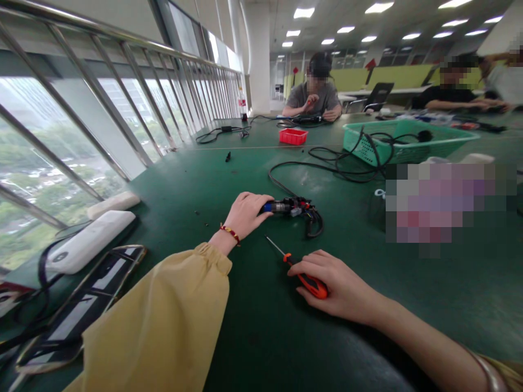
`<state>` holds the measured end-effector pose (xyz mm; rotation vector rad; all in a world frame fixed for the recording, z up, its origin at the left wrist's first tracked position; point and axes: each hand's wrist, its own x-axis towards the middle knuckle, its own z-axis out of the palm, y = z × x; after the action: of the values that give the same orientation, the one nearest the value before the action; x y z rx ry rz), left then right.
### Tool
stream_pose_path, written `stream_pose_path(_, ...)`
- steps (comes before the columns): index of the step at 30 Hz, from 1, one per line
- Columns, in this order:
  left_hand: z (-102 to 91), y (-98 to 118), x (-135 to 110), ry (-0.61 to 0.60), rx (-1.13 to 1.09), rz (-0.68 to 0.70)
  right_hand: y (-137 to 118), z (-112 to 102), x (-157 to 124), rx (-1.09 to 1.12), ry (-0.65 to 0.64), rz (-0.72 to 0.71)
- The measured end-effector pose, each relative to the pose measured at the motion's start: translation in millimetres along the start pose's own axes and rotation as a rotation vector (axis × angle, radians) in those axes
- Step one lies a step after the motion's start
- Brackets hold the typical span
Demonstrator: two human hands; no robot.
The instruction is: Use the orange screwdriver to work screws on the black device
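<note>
My left hand (pixel 247 213) is closed around the blue end of a small cylindrical electrical assembly (pixel 281 207), which lies on the green tabletop. Its middle looks greyish and see-through, and at the right end there are red and black parts with a loop of black wires. Nearer to me, my right hand (pixel 335 283) grips the orange and black handle of a screwdriver (pixel 312 284). The screwdriver's thin metal shaft points up and left, its tip short of the assembly and not touching it. The palm side of both hands is hidden.
A black cable (pixel 286 164) runs from the assembly to a green basket (pixel 368 147). Beyond are a small red tray (pixel 293 136) and a seated person (pixel 312 98). To the left lie a phone (pixel 85 305), a white power bank-like block (pixel 92 242) and a metal railing (pixel 114 32).
</note>
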<state>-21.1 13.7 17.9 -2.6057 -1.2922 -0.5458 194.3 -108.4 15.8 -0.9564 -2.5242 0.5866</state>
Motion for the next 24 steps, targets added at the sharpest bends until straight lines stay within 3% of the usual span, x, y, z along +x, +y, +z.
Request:
stream_pose_path(5, 6.0, -13, 0, 0.034, -0.008, -0.105, 0, -1, -1, -0.021, -0.005, -0.003)
stream_pose_path(11, -15.8, -70, -58, 0.013, 0.164, -0.548, 2, 0, -2, -0.038, -0.021, -0.015)
stream_pose_path(14, -22.9, -88, -86, -0.062, 0.202, -0.618, 3, 1, -2, -0.035, -0.016, -0.015)
stream_pose_path(17, -25.8, -77, -96, -0.083, 0.182, -0.549, 3, 1, -2, -0.029, -0.02, -0.017)
stream_pose_path(24, -23.8, 1, -81, -0.161, 0.271, -0.391, 2, 1, 0, -0.026, 0.009, -0.021)
